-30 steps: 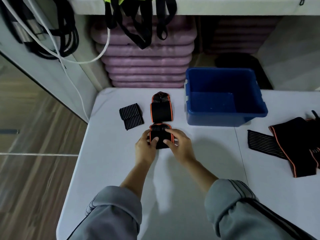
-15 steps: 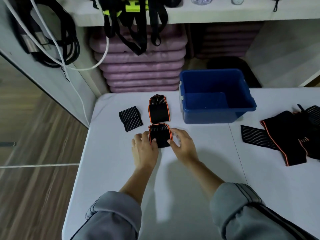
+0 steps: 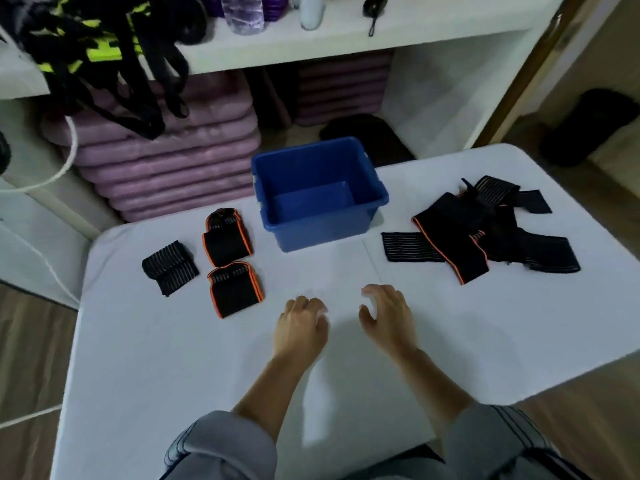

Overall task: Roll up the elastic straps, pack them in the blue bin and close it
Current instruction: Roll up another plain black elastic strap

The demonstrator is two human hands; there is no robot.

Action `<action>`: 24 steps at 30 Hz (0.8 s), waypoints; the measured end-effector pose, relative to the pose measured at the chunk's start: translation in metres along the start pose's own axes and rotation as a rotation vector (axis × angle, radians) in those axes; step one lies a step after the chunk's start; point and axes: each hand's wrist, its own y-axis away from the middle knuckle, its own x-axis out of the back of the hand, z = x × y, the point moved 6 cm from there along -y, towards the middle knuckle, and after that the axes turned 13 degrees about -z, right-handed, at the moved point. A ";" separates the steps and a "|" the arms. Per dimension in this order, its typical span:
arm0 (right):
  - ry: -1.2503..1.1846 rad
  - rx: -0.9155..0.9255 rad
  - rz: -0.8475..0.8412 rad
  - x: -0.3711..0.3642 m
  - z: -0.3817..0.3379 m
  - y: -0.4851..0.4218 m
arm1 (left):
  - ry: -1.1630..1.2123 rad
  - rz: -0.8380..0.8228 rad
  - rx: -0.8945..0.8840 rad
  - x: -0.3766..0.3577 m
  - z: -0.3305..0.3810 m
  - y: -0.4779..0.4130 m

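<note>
You are holding both hands low over the white table [image 3: 173, 358], near its middle, and neither is gripping anything. Your left hand [image 3: 299, 327] is showing loosely curled fingers; your right hand [image 3: 388, 320] is spreading its fingers, slightly bent. The fingertips are blurred, so they may be brushing the tabletop, but that is unclear.

The nearest rolled strap [image 3: 235, 292], black with orange trim, is lying just left of your left fingers, apart from them. A second orange-trimmed roll [image 3: 227, 240] is sitting just behind it, and a striped roll [image 3: 169, 266] is lying further left.

The blue bin [image 3: 318, 233] is standing open beyond your hands, with no straps in it. The unrolled straps [image 3: 485, 230] are lying in a loose pile to the right, well apart from your right fingers.
</note>
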 end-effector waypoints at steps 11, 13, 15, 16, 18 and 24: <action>-0.069 -0.195 0.047 0.104 0.158 -0.020 | 0.156 0.003 -0.085 -0.049 0.145 -0.076; -0.065 -0.214 0.047 0.120 0.181 -0.027 | 0.193 0.018 -0.100 -0.056 0.168 -0.091; -0.080 -0.218 0.041 0.131 0.201 -0.034 | 0.249 0.048 -0.108 -0.060 0.189 -0.106; -0.085 -0.213 0.039 0.135 0.209 -0.038 | 0.279 0.065 -0.107 -0.061 0.199 -0.113; -0.101 -0.206 0.037 0.147 0.227 -0.048 | 0.335 0.103 -0.096 -0.061 0.221 -0.129; -0.088 -0.133 0.077 0.174 0.243 -0.086 | 0.347 0.149 0.002 -0.059 0.251 -0.167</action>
